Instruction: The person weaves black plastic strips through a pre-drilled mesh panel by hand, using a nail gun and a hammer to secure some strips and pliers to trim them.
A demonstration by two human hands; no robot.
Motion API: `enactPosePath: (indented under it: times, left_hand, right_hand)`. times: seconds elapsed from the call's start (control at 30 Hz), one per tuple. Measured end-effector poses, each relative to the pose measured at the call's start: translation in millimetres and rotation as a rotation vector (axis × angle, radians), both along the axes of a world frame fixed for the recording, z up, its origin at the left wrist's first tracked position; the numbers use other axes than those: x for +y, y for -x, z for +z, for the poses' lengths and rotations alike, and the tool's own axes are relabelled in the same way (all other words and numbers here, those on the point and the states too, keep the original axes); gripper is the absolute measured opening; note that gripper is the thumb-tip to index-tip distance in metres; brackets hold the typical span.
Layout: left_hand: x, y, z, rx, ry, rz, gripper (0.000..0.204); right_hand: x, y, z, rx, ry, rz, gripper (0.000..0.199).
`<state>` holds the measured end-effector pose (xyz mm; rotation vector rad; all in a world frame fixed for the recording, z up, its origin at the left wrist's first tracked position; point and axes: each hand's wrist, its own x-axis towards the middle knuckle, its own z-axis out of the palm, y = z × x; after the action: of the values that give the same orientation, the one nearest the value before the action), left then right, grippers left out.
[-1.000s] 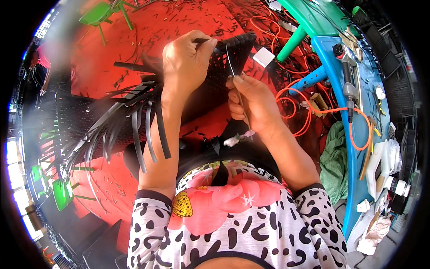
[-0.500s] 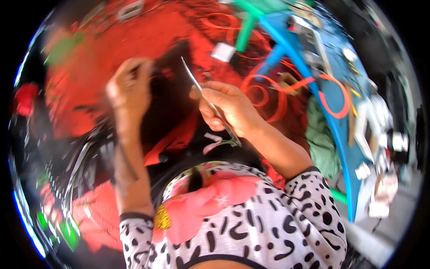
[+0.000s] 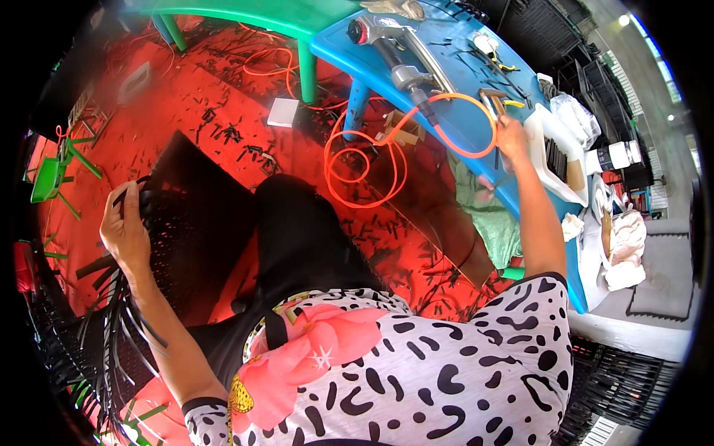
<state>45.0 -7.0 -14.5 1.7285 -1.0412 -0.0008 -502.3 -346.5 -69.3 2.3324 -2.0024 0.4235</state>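
Observation:
My left hand (image 3: 128, 236) is at the left, its fingers curled at the edge of a dark woven panel (image 3: 195, 212). A black strip (image 3: 143, 198) shows at the fingertips, and more long black strips (image 3: 111, 327) hang loose below that wrist. My right hand (image 3: 512, 141) reaches to the blue table at the right, closed around the wooden handle of a hammer (image 3: 494, 97). Its palm side is hidden. Just left of that hand is an orange coiled air hose (image 3: 446, 152), joined to a metal air tool (image 3: 394, 56) on the table.
The blue table (image 3: 524, 70) adjoins a green one (image 3: 253, 11). A white tray (image 3: 537, 141) with dark pieces stands beside my right hand. Black scraps litter the red floor (image 3: 230, 97), where a white square (image 3: 282, 112) lies. Green cloth (image 3: 487, 223) hangs under the table.
My right hand has moved from before my body to the table at the right; the thin blade it held no longer shows clearly. My left hand has moved left and lower. The view has shifted.

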Motion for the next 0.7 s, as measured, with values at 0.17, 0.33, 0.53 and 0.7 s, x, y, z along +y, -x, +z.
enactPosePath:
  times: [0.17,0.33,0.53,0.7]
  left_hand:
    - [2,-8,-3,-0.003,-0.003,-0.003,0.016]
    - [1,-12,-3,0.022,-0.047,0.077,0.018]
    - [3,-22,-5,0.026,-0.050,0.122,0.019]
    - [6,0,18,-0.247,-0.276,0.298,0.024]
  right_hand:
    - [-29,22,5,0.055,0.149,-0.043,0.025]
    - [-55,51,1,0.158,0.048,-0.184,0.027]
    - [-88,59,-2,0.397,-0.098,0.004,0.036]
    - [-139,75,-24,0.584,-0.328,0.224,0.031]
